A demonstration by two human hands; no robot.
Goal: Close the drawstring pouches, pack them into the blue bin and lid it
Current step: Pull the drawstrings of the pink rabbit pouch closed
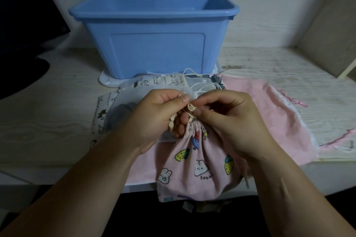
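Note:
A pink pouch printed with rabbits and fruit (194, 163) hangs over the table's front edge, its mouth gathered tight. Above that mouth my left hand (159, 113) pinches the cream drawstring (190, 108), and my right hand (229, 117) pinches the same cord from the other side. A knotted cord end dangles beside my left fingers. The open blue bin (154, 44) stands behind, and nothing shows inside it from here. It sits on a white lid (106, 81). Between the bin and my hands lies a heap of other pouches (154, 84), white with animal prints and grey.
A flat plain pink pouch (269, 109) with pink strings lies to the right on the pale wood-grain table (48, 121). A dark monitor (25, 15) and its base stand at the left. A beige board (331, 34) leans at the right rear.

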